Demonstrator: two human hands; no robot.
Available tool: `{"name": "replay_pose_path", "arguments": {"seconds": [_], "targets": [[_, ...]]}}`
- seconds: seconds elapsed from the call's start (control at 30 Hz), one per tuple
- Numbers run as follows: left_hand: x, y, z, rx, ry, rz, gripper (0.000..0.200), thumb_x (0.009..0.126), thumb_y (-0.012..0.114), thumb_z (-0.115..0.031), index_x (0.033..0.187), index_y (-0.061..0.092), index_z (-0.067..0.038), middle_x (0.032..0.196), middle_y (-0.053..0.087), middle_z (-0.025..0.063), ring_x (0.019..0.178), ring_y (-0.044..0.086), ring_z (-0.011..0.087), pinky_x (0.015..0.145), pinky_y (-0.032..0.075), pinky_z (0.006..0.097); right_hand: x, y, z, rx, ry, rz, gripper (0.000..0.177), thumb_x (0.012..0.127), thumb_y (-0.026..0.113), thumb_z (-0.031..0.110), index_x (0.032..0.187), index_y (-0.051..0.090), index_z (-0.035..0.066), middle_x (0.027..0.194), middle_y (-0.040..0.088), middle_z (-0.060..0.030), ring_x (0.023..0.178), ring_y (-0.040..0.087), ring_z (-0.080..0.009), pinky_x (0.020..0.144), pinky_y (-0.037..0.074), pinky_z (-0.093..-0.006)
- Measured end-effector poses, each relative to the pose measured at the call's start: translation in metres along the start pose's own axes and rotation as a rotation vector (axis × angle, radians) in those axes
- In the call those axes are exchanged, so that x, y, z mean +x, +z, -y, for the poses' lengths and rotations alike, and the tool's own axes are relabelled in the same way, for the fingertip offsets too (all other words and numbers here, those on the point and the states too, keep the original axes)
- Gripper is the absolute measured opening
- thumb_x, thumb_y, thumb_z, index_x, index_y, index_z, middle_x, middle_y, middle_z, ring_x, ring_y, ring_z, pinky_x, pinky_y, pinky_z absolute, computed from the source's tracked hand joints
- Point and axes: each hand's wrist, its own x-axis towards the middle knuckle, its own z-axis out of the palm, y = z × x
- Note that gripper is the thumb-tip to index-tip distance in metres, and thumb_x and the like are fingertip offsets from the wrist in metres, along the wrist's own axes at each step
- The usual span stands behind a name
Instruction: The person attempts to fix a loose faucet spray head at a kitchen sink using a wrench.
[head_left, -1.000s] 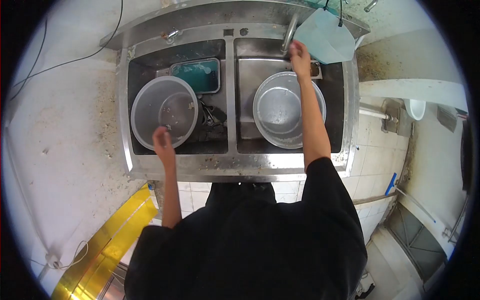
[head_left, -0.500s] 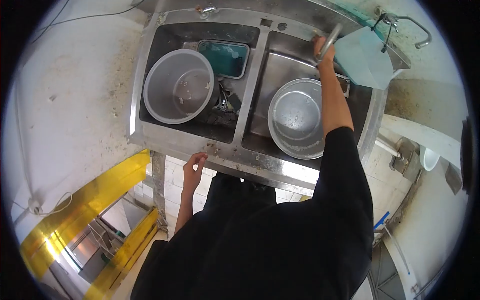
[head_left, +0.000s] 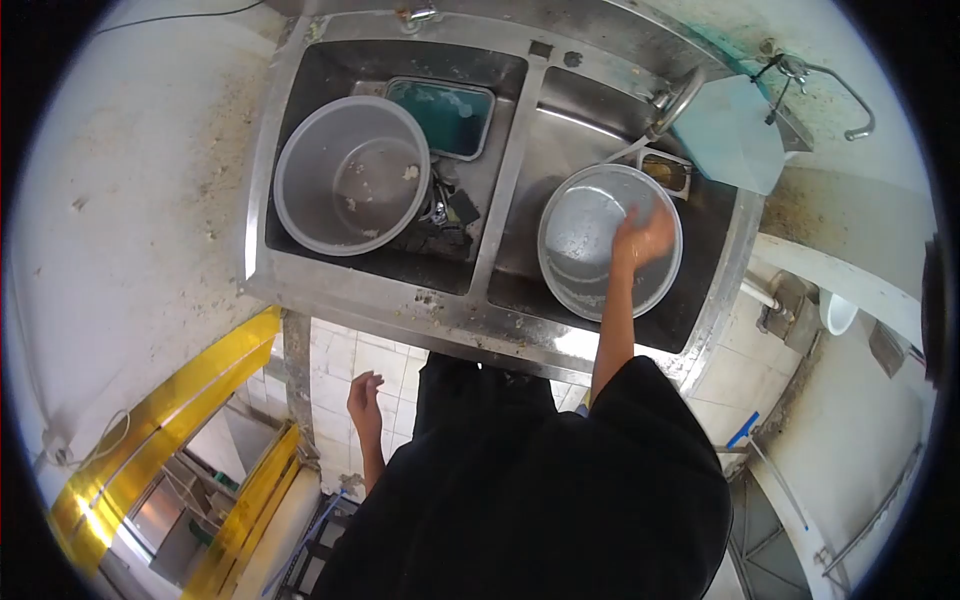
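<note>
A steel double sink [head_left: 400, 300] fills the upper part of the view, with crumbs along its front rim; in its left basin stands a large grey pot [head_left: 350, 190], upright, and a few pale food scraps stick to its inside; in the right basin lies a round metal bowl [head_left: 585, 250], a little tilted, and its inside looks wet and nearly free of scraps; so, as I judge it, the bowl is well on in its washing, while the pot is not yet touched. Behind the pot a teal tray [head_left: 445, 115] leans in the basin, with dark utensils [head_left: 445, 215] just beside the pot. The tap [head_left: 680, 105] curves above the bowl; whether water runs I cannot tell. The right hand [head_left: 645, 238] is inside the bowl, the fingers loosely spread and laid against the far inner wall, pinching nothing. The left hand [head_left: 365, 400] hangs below the sink front, well apart from it, loosely curled and empty.
</note>
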Motion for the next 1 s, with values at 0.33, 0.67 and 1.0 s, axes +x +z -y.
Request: {"name": "replay_pose_path", "arguments": {"seconds": [0.33,0.67,1.0], "targets": [[0.015,-0.004,0.054,-0.008,-0.153,0.115,0.028,0.102,0.056,-0.022,0.120,0.061,-0.001,0.104,0.071,0.0112,0.094,0.070,0.0207,0.078,0.052,0.0313,-0.099,-0.026,-0.139,0.124,0.982,0.620,0.086,0.087,0.069,0.032,0.155,0.026,0.003,0.151,0.039,-0.0302,0.136,0.045,-0.0442,0.108,0.042,-0.0467],[0.024,-0.008,0.047,-0.009,-0.173,0.077,0.027,0.103,0.056,-0.021,0.119,0.061,-0.001,0.104,0.072,0.0119,0.095,0.070,0.0200,0.077,0.051,0.0297,-0.055,0.007,0.136,1.253,0.367,0.734,0.019,0.098,0.057,0.006,0.116,0.064,0.002,0.096,0.072,-0.0078,0.088,0.069,-0.0170,0.078,0.055,-0.0317],[-0.049,-0.054,0.096,0.193,-0.230,-0.082,0.028,0.103,0.056,-0.023,0.112,0.066,0.002,0.100,0.073,0.0102,0.087,0.067,0.0151,0.074,0.052,0.0276,-0.199,0.253,0.226,0.064,0.159,1.033,0.044,0.096,0.056,0.035,0.127,0.060,0.005,0.128,0.062,-0.0213,0.118,0.061,-0.0361,0.097,0.050,-0.0501]]}}
